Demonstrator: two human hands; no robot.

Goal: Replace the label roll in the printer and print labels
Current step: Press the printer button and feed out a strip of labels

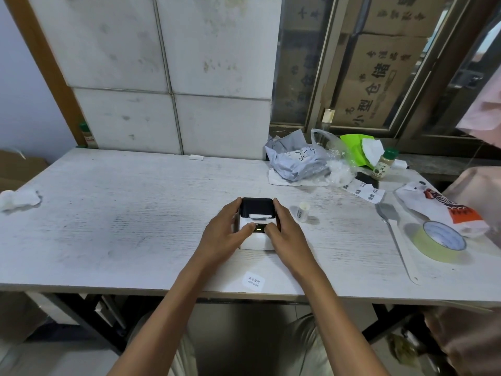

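Printer (256,241): gripped on the table (108,213) from both sides.
Left hand (221,237): fingers clamped on printer.
Right hand (286,233): fingers clamped on printer.

A roll of pale tape (440,241) lies flat on the white table (108,213), right of a white spatula (395,234). Farther back sit a grey mailer bag (295,161), a green-capped spice bottle (383,164) and green paper (355,147). Crumpled tissue (17,199) rests far left.

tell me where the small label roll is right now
In the head view the small label roll stands upright on the table, just right of the printer and the right hand.
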